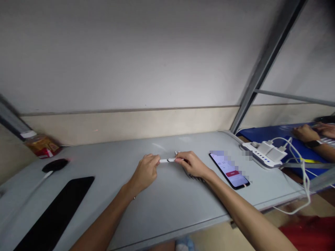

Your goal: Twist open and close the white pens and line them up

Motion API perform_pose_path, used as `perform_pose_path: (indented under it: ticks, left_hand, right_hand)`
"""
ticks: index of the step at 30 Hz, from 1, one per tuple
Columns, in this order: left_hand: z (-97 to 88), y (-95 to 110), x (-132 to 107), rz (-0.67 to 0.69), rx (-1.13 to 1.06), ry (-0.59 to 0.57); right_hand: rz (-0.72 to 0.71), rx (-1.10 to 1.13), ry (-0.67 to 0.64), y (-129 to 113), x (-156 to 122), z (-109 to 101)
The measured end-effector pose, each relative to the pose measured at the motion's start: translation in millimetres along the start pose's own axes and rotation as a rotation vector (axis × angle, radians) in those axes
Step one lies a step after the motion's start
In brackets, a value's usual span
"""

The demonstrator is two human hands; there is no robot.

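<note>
My left hand (146, 169) and my right hand (192, 164) meet over the middle of the grey table (170, 205). Between them they hold a thin white pen (167, 160), level with the tabletop. The left fingers pinch its left end. The right fingers close round its right end, where a dark part shows. A smartphone (229, 169) with a lit screen lies flat just right of my right hand.
A white power strip (263, 155) with plugged chargers and white cables sits at the table's right edge. A black flat pad (56, 212) lies front left, a dark mouse (54, 164) and a red-orange packet (43, 146) behind it. Another person's hands (311, 134) rest on a blue surface far right.
</note>
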State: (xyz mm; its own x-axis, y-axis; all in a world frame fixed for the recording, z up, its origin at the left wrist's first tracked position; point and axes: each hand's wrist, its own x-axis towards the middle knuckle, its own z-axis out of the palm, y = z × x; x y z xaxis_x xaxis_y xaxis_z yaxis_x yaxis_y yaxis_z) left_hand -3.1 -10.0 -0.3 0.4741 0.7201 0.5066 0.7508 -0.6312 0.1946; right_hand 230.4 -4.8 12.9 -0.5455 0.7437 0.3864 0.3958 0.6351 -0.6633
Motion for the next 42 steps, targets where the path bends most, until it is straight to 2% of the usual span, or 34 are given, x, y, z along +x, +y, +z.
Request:
perform_pose_path:
  ticks: [4,7,11,14,15,17,19,20,22,24,27,31,33,37,42]
  left_hand:
    - [-0.7,-2.4,-0.8,-0.023,-0.034,-0.039]
    - [-3.4,-1.5,-1.0,0.003,0.031,-0.073]
    - [-6.9,6.6,-0.4,0.073,0.119,-0.158]
    - [-7.9,14.4,0.2,0.113,0.124,-0.156]
    - [-8.3,16.2,0.3,0.125,0.132,-0.15]
    - [-9.4,18.0,0.3,0.154,0.161,-0.13]
    - [-10.1,18.1,0.0,0.201,0.201,-0.097]
    - [-10.0,17.8,-0.1,0.231,0.219,-0.076]
    - [-8.1,17.2,-0.5,0.298,0.244,-0.04]
    - [-4.3,17.4,-0.9,0.334,0.247,-0.023]
    - [2.0,19.4,-1.3,0.287,0.212,-0.017]
    - [7.4,22.1,-1.6,0.19,0.156,-0.016]
    - [9.1,22.5,-1.7,0.152,0.118,-0.009]
    - [12.4,21.9,-1.8,0.045,0.008,0.006]
    - [18.9,16.6,-0.7,-0.095,-0.108,-0.053]
  right_hand:
    - [-0.096,-0.129,0.031,2.2,0.2,-0.1]
    - [-0.043,-0.181,0.018,1.6,0.0,-1.3]
    - [0.035,-0.197,-0.123,-5.9,1.6,2.6]
    - [0.1,-0.123,-0.218,-13.4,6.4,11.2]
    - [0.156,-0.073,-0.229,-15.1,8.3,13.2]
    - [0.321,0.169,-0.324,-16.1,12.0,13.7]
    - [0.53,0.541,-0.494,-13.8,14.1,9.0]
    - [0.613,0.722,-0.619,-11.9,14.4,5.5]
    - [0.708,0.979,-0.789,-8.6,13.1,-1.1]
    - [0.737,1.042,-0.823,-7.8,10.0,-4.1]
    - [0.62,0.803,-0.654,-11.9,4.8,-0.2]
    - [0.209,0.12,-0.367,-17.7,1.8,11.2]
    - [0.103,-0.222,-0.297,-18.5,1.4,15.8]
    - [0.078,-0.679,-0.327,-20.6,2.1,19.1]
    - [0.008,-0.846,-0.391,-27.4,7.0,12.0]
